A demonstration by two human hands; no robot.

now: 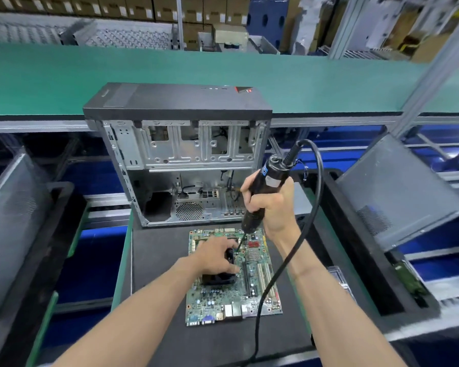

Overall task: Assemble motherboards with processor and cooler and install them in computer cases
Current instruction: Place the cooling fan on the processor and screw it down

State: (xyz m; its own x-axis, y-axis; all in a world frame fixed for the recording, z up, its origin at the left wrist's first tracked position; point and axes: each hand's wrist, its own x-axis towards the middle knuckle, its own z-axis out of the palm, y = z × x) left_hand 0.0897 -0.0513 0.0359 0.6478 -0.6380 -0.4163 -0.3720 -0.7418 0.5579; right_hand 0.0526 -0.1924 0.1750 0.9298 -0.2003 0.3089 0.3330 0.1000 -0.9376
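A green motherboard (252, 295) lies flat on the black mat in front of me. A black cooler (219, 278) sits on its middle, mostly covered by my left hand (216, 256), which rests on top with fingers curled over its far edge. My right hand (272, 207) grips a black electric screwdriver (263, 192), held upright with its bit down at the cooler's far right corner. Behind the board stands an open computer case (175, 154), its bare metal interior facing me.
The screwdriver's black cable (281, 266) loops over my right forearm and off the near edge. A black work mat (157, 287) carries the board and case. Grey case side panels (400, 192) lean at the right and at the left (8, 221). A green conveyor belt (329, 86) runs behind.
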